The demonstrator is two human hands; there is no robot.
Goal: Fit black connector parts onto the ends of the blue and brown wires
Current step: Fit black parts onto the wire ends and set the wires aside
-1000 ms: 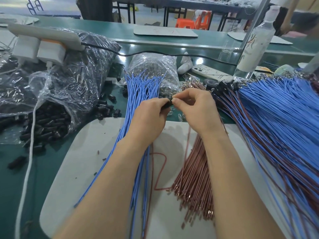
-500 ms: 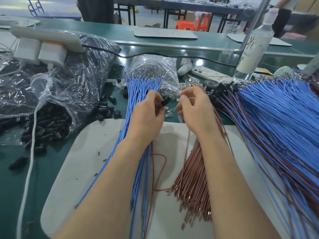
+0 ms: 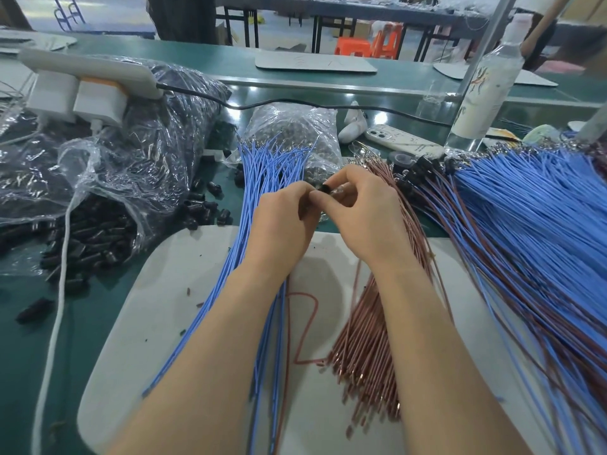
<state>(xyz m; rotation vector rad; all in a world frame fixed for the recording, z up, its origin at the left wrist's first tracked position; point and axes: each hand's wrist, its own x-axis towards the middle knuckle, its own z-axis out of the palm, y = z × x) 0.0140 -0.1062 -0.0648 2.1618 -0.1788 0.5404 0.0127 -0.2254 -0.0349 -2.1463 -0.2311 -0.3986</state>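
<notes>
I am looking down on a green workbench (image 3: 19, 339) in a workshop, with more benches and orange stools far behind. A white mat (image 3: 157, 307) lies near me on it. The largest thing is the heap of blue and brown wires (image 3: 525, 224) on the right. It covers the mat's right edge, and black ends are bunched at its far-left tip. On the left sits a clear plastic bag (image 3: 147, 142) spilling black connectors (image 3: 98, 231), and a few loose ones (image 3: 203, 211) lie just beyond the mat's far-left corner.

The blue wire bundle (image 3: 262, 172) lies lengthwise from near to far on the mat, and its far ends fan out past the mat's far edge. The brown wire bundle (image 3: 364, 349) lies just right of it, leaning rightward toward the far side, with its bare tips pointing near. One loose brown wire (image 3: 305, 323) loops in the gap between them.

My left hand (image 3: 282, 221) and right hand (image 3: 364, 211) meet above the far ends of the two bundles. Their curled fingertips pinch one black connector part (image 3: 325, 188) between them. It is too small for me to read its long axis, and I cannot tell which wire goes into it.

Bare mat shows left of the blue bundle. The right side is crowded by the heap.
</notes>
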